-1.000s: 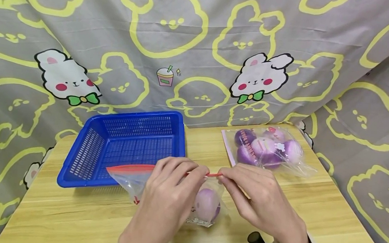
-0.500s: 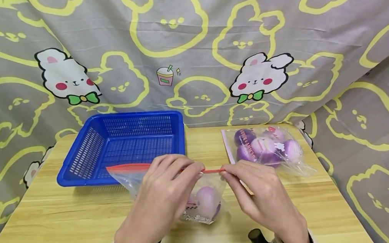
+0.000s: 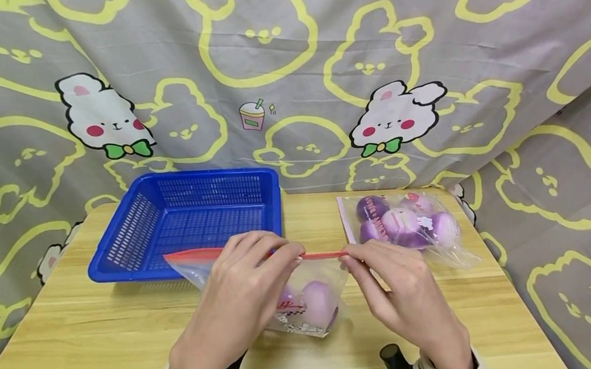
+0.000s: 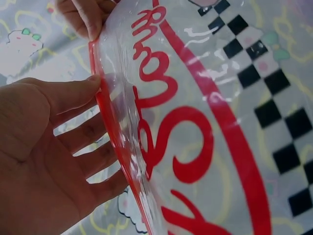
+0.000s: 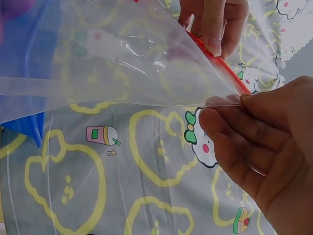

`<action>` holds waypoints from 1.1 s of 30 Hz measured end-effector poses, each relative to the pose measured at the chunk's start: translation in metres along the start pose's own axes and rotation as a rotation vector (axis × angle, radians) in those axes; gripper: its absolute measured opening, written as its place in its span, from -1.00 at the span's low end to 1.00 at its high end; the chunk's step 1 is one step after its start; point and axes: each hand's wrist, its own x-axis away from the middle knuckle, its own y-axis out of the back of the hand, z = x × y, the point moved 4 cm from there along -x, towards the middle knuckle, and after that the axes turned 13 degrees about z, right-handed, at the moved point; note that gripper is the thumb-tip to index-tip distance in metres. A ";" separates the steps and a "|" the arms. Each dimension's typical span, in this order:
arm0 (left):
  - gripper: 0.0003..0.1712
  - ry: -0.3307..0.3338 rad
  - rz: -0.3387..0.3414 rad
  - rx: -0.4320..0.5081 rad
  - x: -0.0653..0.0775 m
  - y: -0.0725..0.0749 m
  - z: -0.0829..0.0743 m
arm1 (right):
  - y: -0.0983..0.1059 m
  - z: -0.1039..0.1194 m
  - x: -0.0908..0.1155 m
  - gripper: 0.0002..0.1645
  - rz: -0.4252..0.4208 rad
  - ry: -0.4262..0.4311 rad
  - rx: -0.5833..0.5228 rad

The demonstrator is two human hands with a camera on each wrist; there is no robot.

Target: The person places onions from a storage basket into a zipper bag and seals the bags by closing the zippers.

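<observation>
A clear zip bag (image 3: pixel 314 274) with a red zip strip along its top stands upright between my hands, purple onion-like balls (image 3: pixel 318 305) inside at the bottom right. My left hand (image 3: pixel 246 288) pinches the red strip near its middle between thumb and fingers. At the strip's right end, my right hand (image 3: pixel 407 294) pinches the corner with thumb and forefinger. Red lettering and a black-and-white check band show on the bag (image 4: pixel 195 122) in the left wrist view. From the right wrist, the strip's corner sits between my thumb and forefinger (image 5: pixel 225 103). My left hand covers the bag's middle in the head view.
Behind the bag, to the left, a blue plastic basket (image 3: pixel 278 206) stands on the wooden table (image 3: pixel 77 323). A second clear bag (image 3: pixel 458 254) holding several purple balls lies at the back right. A grey patterned curtain (image 3: pixel 313 45) hangs behind the table.
My left hand has slid left along the red strip and my right hand has moved slightly right and up, so more strip shows between them. Basket and second bag have stayed put.
</observation>
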 end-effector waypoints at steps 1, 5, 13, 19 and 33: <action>-0.82 0.001 0.002 0.002 0.000 0.000 0.000 | 0.000 0.000 0.000 -0.64 0.001 0.000 -0.004; -0.82 0.006 0.009 0.004 0.001 0.000 0.002 | 0.000 -0.002 0.001 -0.65 0.007 -0.007 -0.025; -0.84 0.016 0.028 0.014 0.002 0.000 0.006 | 0.003 -0.005 0.003 -0.64 -0.001 -0.012 -0.019; -0.84 0.031 0.048 0.009 0.002 0.000 0.011 | 0.003 -0.009 0.003 -0.63 -0.005 -0.012 -0.008; -0.85 0.070 0.078 0.014 0.002 -0.001 0.025 | 0.002 -0.022 0.004 -0.60 -0.006 -0.045 -0.005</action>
